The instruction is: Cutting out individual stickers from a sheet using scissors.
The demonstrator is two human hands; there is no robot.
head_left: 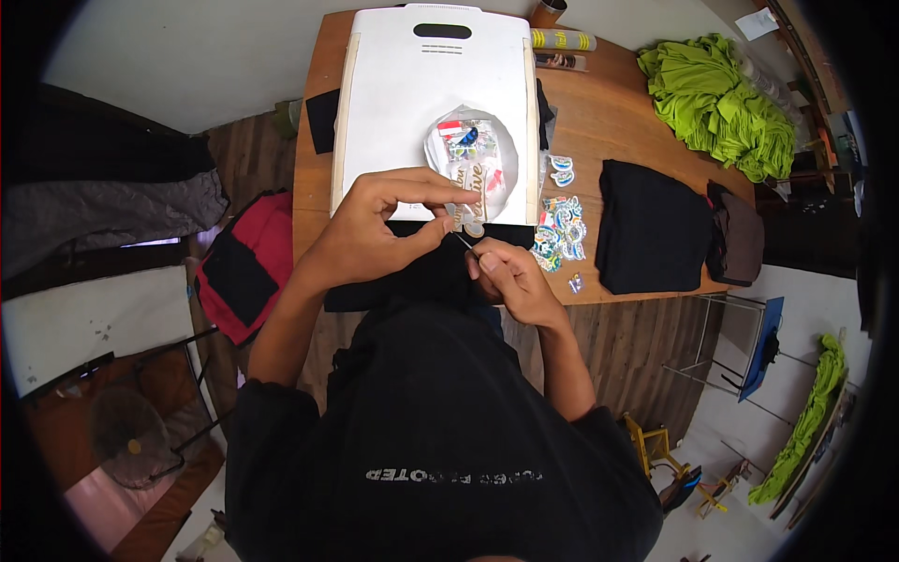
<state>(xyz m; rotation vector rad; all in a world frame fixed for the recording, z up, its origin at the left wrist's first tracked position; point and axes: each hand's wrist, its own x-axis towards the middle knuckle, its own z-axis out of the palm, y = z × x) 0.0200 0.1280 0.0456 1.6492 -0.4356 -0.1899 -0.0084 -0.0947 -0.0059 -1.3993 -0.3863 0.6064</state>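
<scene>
My left hand (389, 225) pinches a clear cut-out sticker with gold lettering (474, 187) between thumb and fingers, above the near edge of a white panel (389, 103) with a dark oval slot. Close by on the right, my right hand (513, 281) is closed around a thin, pointed metal tool (464, 242). Its tip meets the sticker's lower edge; the tool's exact kind is unclear. Behind the sticker, a round white bowl (507, 178) holds scraps and printed pieces. Black cloth (398, 292) lies beneath both hands.
Colourful cut-out stickers (562, 229) lie right of the panel on the wooden table (599, 112). Farther right are folded black fabric (651, 229) and a bright green fabric heap (716, 103). Rolls (562, 39) lie at the back. A red-and-black fabric item (248, 272) is at left.
</scene>
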